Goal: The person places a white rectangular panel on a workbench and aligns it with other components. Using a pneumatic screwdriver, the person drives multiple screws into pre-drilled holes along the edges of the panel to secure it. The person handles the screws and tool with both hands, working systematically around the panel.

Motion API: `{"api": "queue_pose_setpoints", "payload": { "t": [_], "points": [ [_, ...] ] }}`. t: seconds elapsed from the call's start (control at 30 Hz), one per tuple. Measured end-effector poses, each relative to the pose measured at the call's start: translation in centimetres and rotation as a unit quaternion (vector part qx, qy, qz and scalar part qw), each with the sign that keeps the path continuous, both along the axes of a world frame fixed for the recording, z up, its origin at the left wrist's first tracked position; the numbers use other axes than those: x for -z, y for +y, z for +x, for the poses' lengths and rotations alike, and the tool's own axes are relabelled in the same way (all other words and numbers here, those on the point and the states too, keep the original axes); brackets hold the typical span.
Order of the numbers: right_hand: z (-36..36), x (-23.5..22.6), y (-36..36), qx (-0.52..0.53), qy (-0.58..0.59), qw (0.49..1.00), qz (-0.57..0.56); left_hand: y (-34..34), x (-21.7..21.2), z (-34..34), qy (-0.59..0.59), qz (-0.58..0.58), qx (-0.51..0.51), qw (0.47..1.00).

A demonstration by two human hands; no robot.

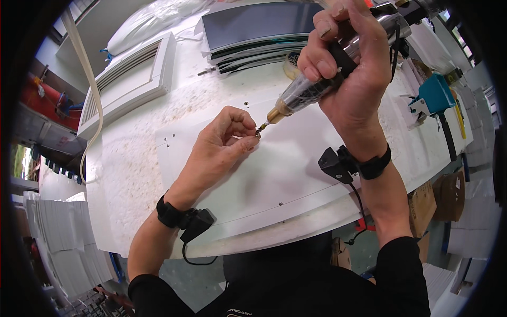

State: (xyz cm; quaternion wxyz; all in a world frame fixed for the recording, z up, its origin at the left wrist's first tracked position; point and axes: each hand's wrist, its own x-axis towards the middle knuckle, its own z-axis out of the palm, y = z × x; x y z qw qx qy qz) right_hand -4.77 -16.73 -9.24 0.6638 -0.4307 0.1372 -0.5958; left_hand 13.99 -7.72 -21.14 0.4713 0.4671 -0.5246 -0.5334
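My right hand [364,79] is wrapped round the body of an inline power screwdriver [303,92], which slants down to the left over the bench. The tool's brass-coloured nose carries a short bit that points at my left fingertips. There, my left hand [219,145] pinches a small dark metal piece [258,133] between thumb and forefinger, at the end of the bit; its exact kind is too small to tell. Beneath both hands lies a flat white panel [222,208], with small dark holes or fittings near its edges and at its left end.
A white slatted frame [158,79] lies at the far left, near a hanging pale hose [94,90]. Dark sheets [259,26] are stacked at the back, beside a tape roll [291,66]. A teal tool [435,94] sits at the right. Cardboard boxes [422,208] stand below the bench's right side.
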Motion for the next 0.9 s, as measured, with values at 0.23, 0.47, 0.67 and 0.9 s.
{"api": "queue_pose_setpoints", "payload": {
  "t": [0.23, 0.47, 0.67, 0.9],
  "points": [
    [-0.2, 0.3, -0.1, -0.005, 0.0, 0.999, -0.036, -0.1, 0.0, 0.0, 0.006, 0.003, -0.003, 1.0],
    [-0.3, 0.7, -0.4, -0.013, 0.003, 0.999, -0.047, 0.0, 0.1, -0.1, -0.027, 0.002, -0.016, 1.0],
    [-0.4, 3.0, -2.6, -0.024, 0.019, 0.991, -0.134, -0.2, 0.3, -0.1, -0.012, -0.01, -0.013, 1.0],
    [0.1, 0.6, -0.2, -0.009, -0.015, 0.999, -0.045, -0.2, 0.6, 0.3, 0.013, 0.01, -0.003, 1.0]
  ]
}}
